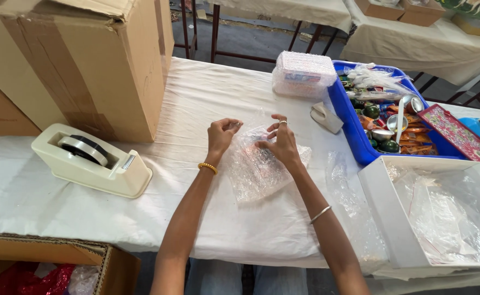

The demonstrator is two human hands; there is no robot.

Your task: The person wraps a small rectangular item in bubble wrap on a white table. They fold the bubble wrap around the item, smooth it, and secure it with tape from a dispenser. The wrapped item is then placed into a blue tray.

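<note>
White cloth is covering the table (43,202). Left hand (221,135) and right hand (281,143) are pinching shut on the bubble-wrap pouch (259,169) at centre. Risk: thin film is slipping or tearing under uneven pull. Tape dispenser (92,159) is sitting at nine o'clock.

clear bubble-wrap pouch (259,166), flat (crinkled), on table

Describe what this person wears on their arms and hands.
Both forearms are bare, with no sleeves in view. The left hand has a beaded golden bangle at the wrist. The right hand has a finger ring and a thin silver bangle on the forearm.
</note>
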